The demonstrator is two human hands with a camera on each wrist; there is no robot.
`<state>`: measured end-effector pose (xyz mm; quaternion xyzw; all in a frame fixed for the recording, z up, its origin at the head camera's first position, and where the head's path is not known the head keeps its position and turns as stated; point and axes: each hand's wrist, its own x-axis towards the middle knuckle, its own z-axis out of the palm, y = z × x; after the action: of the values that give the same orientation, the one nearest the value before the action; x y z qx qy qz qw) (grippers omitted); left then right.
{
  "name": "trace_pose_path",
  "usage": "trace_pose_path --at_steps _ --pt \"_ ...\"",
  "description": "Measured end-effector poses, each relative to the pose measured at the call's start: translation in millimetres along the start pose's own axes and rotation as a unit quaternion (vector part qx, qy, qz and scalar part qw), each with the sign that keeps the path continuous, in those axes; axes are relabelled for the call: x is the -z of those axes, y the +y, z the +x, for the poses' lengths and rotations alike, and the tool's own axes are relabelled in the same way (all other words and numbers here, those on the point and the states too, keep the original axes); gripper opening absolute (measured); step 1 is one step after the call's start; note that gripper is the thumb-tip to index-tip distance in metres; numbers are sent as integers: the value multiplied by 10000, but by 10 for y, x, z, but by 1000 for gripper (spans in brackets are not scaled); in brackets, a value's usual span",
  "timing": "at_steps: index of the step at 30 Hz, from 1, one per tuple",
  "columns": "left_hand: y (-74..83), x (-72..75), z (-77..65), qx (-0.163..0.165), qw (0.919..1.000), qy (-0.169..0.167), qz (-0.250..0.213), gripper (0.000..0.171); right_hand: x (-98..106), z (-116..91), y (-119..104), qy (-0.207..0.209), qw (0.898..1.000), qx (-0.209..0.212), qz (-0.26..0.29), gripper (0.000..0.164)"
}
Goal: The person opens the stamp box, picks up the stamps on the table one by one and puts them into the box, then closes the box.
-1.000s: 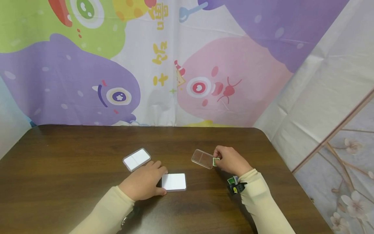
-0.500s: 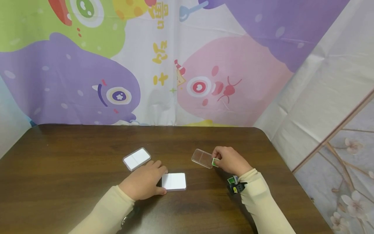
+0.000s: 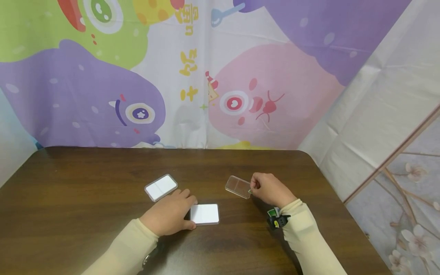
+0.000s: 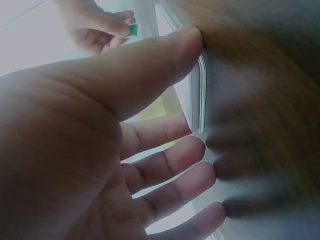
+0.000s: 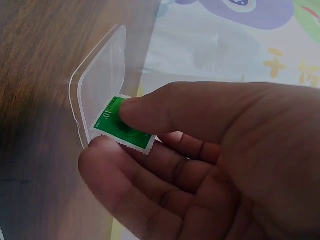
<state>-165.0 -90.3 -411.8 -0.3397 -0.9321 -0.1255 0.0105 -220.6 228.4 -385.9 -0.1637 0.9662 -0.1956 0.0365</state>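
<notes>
Between the thumb and fingers of my right hand (image 3: 273,189) is a green postage stamp (image 5: 121,122) with white perforated edges. In the head view only a sliver of it shows. Right beside the stamp lies a clear plastic case (image 3: 236,186), seen from the side as a clear case (image 5: 105,65) in the right wrist view. My left hand (image 3: 170,214) holds the left end of a clear case with a white insert (image 3: 205,214), thumb on the near edge and index finger at the far edge. Its other fingers rest near the table, loosely bent.
Another clear case with a white insert (image 3: 161,187) lies tilted behind the left hand. Everything sits on a dark brown wooden table (image 3: 86,172). A cartoon-printed cloth (image 3: 185,126) rises along the back edge, and a flowered panel (image 3: 412,214) is at the right.
The stamp has turned from showing its face to nearly edge-on in the head view as the right fingers shifted slightly. My left hand and the cases have stayed put.
</notes>
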Motion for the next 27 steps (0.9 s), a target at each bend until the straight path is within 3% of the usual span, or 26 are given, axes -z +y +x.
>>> trace_pose_path --at_steps 27 --pt "-3 3 2 64 10000 -48 -23 53 -71 34 -20 190 9996 194 -18 10"
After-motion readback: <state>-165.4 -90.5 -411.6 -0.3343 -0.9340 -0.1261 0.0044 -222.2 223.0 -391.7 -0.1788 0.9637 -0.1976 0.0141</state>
